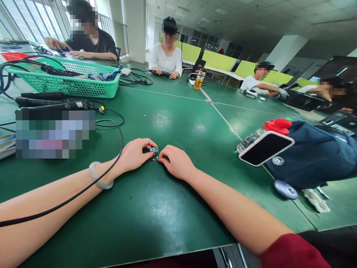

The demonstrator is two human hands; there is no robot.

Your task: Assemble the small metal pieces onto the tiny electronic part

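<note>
Between the thumb and fingers of my left hand point(136, 152) is a small grey-and-black patterned block point(153, 149), too small to name more exactly. My right hand point(177, 160) is close beside it, fingers curled and thumb pressed in. At its fingertips is a tiny flat piece with a silvery rectangular frame point(155, 159). Both hands rest low over the green table point(167, 208), fingertips nearly meeting. A pale bangle point(96, 175) circles my left wrist, and a black cable point(83, 191) passes across that forearm.
On the left stand a green plastic basket point(75, 87) of cables and tools and several black handles point(52, 102). To the right, a phone point(264, 148) leans against a bottle beside a dark blue bag point(312, 156). An amber bottle point(199, 80) stands farther back. Several people sit around the table.
</note>
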